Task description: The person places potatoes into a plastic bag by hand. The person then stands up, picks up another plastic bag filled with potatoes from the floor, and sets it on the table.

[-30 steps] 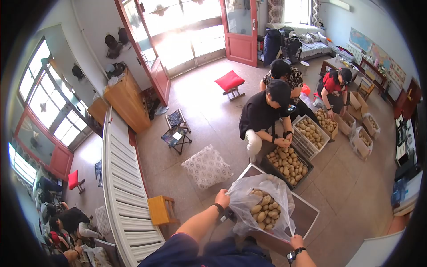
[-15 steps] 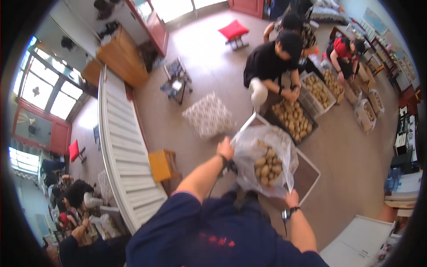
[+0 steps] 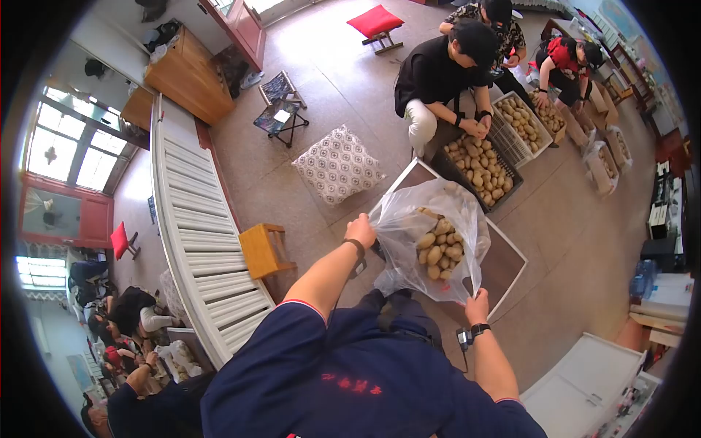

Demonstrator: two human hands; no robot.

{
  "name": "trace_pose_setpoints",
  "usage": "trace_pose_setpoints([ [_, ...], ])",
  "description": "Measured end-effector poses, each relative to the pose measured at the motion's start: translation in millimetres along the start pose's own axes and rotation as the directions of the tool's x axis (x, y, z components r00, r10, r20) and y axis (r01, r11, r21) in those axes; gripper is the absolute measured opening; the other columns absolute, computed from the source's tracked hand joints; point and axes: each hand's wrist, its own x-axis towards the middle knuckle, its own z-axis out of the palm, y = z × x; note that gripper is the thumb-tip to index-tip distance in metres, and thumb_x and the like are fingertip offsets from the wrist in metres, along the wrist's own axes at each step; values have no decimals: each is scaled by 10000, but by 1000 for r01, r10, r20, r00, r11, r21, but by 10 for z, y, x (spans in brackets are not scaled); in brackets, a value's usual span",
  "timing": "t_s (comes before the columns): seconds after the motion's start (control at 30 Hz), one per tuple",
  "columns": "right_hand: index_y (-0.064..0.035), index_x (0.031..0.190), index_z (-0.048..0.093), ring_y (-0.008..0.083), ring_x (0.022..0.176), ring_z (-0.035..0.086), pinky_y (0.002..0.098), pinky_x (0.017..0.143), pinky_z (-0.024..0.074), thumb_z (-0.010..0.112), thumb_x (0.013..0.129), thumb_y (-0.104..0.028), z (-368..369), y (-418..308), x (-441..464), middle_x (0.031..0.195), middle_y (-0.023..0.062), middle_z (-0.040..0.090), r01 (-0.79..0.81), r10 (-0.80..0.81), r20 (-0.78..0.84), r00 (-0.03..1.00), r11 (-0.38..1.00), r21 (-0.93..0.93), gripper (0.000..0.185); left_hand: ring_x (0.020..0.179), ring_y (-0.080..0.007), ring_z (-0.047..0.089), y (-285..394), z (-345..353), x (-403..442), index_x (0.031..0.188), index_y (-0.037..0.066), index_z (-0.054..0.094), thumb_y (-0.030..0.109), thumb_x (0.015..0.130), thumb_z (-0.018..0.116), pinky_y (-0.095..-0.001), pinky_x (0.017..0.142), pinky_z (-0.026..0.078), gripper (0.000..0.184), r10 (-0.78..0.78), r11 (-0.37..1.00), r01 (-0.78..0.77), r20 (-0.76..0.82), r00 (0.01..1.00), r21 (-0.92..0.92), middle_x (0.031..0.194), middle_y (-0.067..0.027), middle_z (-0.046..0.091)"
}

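Observation:
My left hand is closed on the upper left rim of a clear plastic bag. My right hand grips the same bag at its lower right edge. Stretched between both hands, the bag's mouth stands wide, and a heap of brown potatoes shows inside. Beneath the bag lies a flat dark panel with a white border. Just beyond it, a black crate holds more potatoes.
A person in black sits over the crate; other people work behind. A pale crate of potatoes stands farther right. On the left are a patterned cushion, a wooden stool, a folding stool and a white radiator.
My hands and the bag sit slightly higher in view, the left hand a little farther left. Both hands keep hold of the bag. The view has shifted somewhat.

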Motion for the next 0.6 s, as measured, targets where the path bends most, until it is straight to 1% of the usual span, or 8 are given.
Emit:
trace_pose_setpoints([
  [0.07, 14, 1175, 495, 405, 1033, 592, 453, 912, 459, 617, 770, -82, 42, 5, -63, 1078, 239, 615, 30, -30, 3, 1000, 999, 11, 434, 1091, -447, 564, -40, 18, -29, 1188, 25, 548, 133, 847, 529, -481, 954, 451, 358, 28, 999, -28, 3, 1000, 37, 1109, -238, 652],
  [0.13, 13, 1191, 480, 389, 1086, 556, 440, 934, 448, 653, 746, -84, 26, -13, -50, 1114, 233, 582, 134, -135, -23, 991, 990, -36, 488, 1092, -441, 566, -43, -15, -46, 1186, 28, 553, 136, 847, 535, -479, 954, 452, 357, 35, 997, -36, 12, 999, 74, 1109, -236, 652],
  [0.2, 12, 1207, 471, 386, 1090, 549, 437, 938, 446, 674, 733, -92, 8, -51, -54, 1121, 226, 575, 131, -131, -4, 991, 991, -16, 525, 1094, -436, 568, 16, -75, -18, 1184, 30, 558, 139, 846, 541, -478, 954, 454, 355, 53, 994, -55, 17, 998, 97, 1110, -234, 652],
  [0.3, 11, 1232, 458, 380, 1083, 547, 434, 937, 448, 708, 716, -110, 28, -94, -73, 1129, 217, 569, 156, -156, 17, 988, 988, -19, 586, 1098, -422, 572, 54, -167, -11, 1176, 34, 568, 147, 843, 563, -473, 951, 459, 352, -4, 999, 2, 33, 999, 47, 1115, -230, 650],
  [0.37, 11, 1242, 454, 377, 1072, 552, 432, 933, 451, 722, 710, -120, 24, -144, -118, 1130, 214, 571, 180, -179, 17, 984, 983, -40, 609, 1093, -413, 579, 59, -211, 17, 1169, 34, 575, 138, 840, 571, -469, 948, 462, 345, 48, 998, -49, 8, 999, 40, 1122, -232, 646],
  [0.43, 1, 1262, 438, 395, 1134, 516, 447, 964, 426, 738, 713, -140, 28, -230, -181, 1185, 224, 550, 153, -153, 37, 988, 988, -3, 641, 1087, -414, 580, 48, -237, 72, 1169, 38, 577, 126, 839, 567, -470, 943, 463, 341, 63, 997, -64, 3, 998, 41, 1116, -230, 647],
  [0.53, 12, 1289, 416, 406, 1171, 480, 458, 995, 399, 754, 710, -175, 26, -418, -359, 1216, 235, 524, 170, -170, 8, 985, 985, -15, 696, 1077, -411, 584, -149, -188, 252, 1160, 48, 585, 103, 839, 554, -472, 931, 467, 327, 122, 992, -121, -24, 992, 36, 1101, -224, 648],
  [0.6, 20, 1301, 405, 409, 1177, 468, 466, 1007, 384, 754, 711, -186, 50, -565, -476, 1226, 240, 513, 223, -227, -84, 970, 973, -54, 717, 1071, -403, 587, -212, -225, 459, 1130, 56, 603, 86, 841, 538, -472, 919, 470, 298, 151, 988, -150, -59, 987, 20, 1085, -220, 647],
])
